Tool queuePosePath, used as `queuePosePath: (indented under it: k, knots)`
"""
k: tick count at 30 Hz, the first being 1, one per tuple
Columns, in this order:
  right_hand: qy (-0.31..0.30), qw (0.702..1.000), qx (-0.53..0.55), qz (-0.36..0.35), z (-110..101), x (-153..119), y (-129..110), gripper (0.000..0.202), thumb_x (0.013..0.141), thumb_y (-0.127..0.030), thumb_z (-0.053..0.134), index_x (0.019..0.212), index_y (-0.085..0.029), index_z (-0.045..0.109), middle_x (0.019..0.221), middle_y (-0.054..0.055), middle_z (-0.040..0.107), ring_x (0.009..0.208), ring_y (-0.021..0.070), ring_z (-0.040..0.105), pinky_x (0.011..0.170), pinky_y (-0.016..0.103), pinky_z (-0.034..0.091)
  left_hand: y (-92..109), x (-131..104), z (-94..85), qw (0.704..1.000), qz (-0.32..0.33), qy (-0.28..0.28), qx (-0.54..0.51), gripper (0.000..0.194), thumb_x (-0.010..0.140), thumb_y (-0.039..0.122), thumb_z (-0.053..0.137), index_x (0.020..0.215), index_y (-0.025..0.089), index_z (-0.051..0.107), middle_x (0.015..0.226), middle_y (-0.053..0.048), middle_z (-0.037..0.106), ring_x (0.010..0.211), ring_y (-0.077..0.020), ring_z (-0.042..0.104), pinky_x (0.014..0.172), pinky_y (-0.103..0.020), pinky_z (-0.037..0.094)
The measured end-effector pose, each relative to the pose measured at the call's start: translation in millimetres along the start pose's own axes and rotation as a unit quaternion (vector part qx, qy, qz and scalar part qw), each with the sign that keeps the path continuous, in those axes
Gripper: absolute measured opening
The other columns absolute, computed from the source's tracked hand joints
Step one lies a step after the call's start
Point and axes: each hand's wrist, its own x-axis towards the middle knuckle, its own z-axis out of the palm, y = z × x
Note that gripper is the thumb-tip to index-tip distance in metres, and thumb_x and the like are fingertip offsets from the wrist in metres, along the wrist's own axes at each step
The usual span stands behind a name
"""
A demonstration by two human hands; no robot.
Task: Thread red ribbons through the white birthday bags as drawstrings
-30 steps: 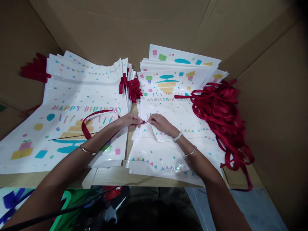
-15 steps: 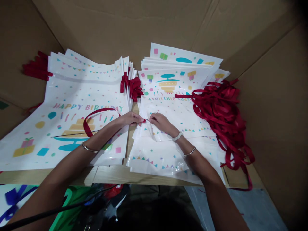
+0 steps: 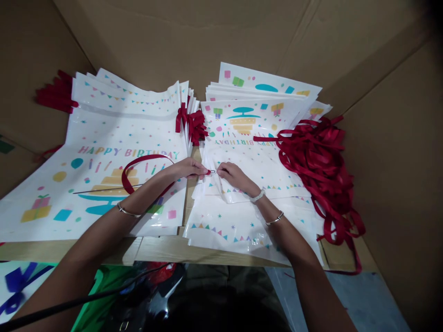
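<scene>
My left hand (image 3: 192, 168) is closed in a pinch on the end of a red ribbon (image 3: 129, 182), which loops back over the left bag. A small metal wire loop (image 3: 212, 172) sticks out of that ribbon end. Beneath my left forearm runs a thin dark rod (image 3: 105, 188), roughly in line with the hand; whether it joins the loop is hidden. My right hand (image 3: 234, 177) has its fingers pinched together just right of the loop, where the white printed bag (image 3: 238, 161) puckers. What those fingertips hold, if anything, is too small to make out.
A stack of "Happy Birthday" bags (image 3: 121, 120) with red ribbon ends lies at left. To the right rests a heap of red ribbon (image 3: 314, 161). Cardboard walls (image 3: 187, 41) surround the wooden table (image 3: 166, 249). Below its front edge are a green bin (image 3: 90, 299) and a blue ribbon (image 3: 19, 281).
My right fingertips were at the wire loop and now sit slightly apart from it, more of the loop showing. My left hand keeps its pinch. The whole view has shifted a little.
</scene>
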Motion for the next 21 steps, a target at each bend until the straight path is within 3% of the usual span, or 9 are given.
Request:
queuePosePath:
  k: [10, 21]
  knots:
    - [0.006, 1.0, -0.023, -0.015, 3, 0, 4, 0.024, 0.105, -0.028, 0.049, 0.084, -0.017, 0.055, 0.083, 0.004, 0.062, 0.078, 0.0161, 0.051, 0.08, 0.029, 0.037, -4, 8, 10.9, 0.997, -0.034, 0.036, -0.054, 0.027, 0.081, 0.035, 0.085, 0.082, 0.009, 0.081, 0.069, -0.008, 0.067, 0.046, -0.0054, 0.038, 0.042, -0.021, 0.021]
    - [0.003, 0.999, -0.031, -0.018, 1, -1, -1, 0.025, 0.106, -0.029, 0.046, 0.085, -0.017, 0.053, 0.083, 0.004, 0.061, 0.078, 0.0162, 0.05, 0.079, 0.029, 0.037, -4, 8, 14.4, 0.995, -0.015, 0.049, -0.09, 0.024, 0.076, 0.03, 0.089, 0.077, 0.008, 0.079, 0.066, -0.008, 0.068, 0.044, -0.005, 0.039, 0.041, -0.019, 0.023]
